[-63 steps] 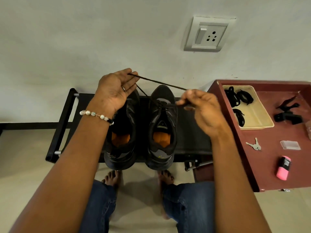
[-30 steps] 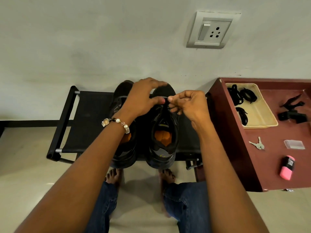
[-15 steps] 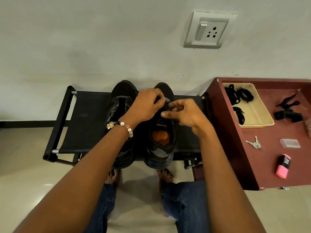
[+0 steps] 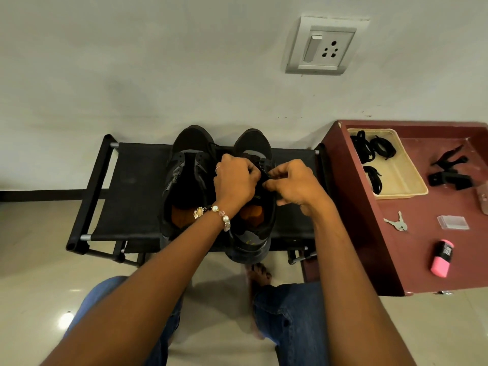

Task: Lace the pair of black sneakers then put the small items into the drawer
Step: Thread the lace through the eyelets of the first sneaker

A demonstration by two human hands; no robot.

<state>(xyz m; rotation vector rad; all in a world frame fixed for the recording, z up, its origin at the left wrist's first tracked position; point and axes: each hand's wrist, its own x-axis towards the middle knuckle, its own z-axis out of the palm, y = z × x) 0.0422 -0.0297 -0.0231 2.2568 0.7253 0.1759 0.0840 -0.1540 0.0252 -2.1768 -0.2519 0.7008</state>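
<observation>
Two black sneakers stand side by side on a black fabric rack point(image 4: 132, 186), toes toward the wall: the left sneaker point(image 4: 188, 165) and the right sneaker point(image 4: 253, 233). Over the right sneaker's tongue, my left hand point(image 4: 233, 183) and my right hand point(image 4: 293, 183) both pinch its black lace point(image 4: 264, 178), fingers curled; most of the lace is hidden under them. On the maroon cabinet top point(image 4: 412, 260) lie keys point(image 4: 397, 222), a pink eraser point(image 4: 441, 261), a clear plastic piece point(image 4: 453, 222) and a black clip point(image 4: 450, 170).
A cream tray point(image 4: 406, 178) with coiled black laces point(image 4: 373, 150) sits at the cabinet's back left. A wall socket point(image 4: 323, 47) is above. My knees in jeans and a bare foot point(image 4: 260, 273) are on the tiled floor below the rack.
The lace was stretched taut in the air between my raised hands; both hands have since come down onto the right sneaker's tongue and now work the lace close together.
</observation>
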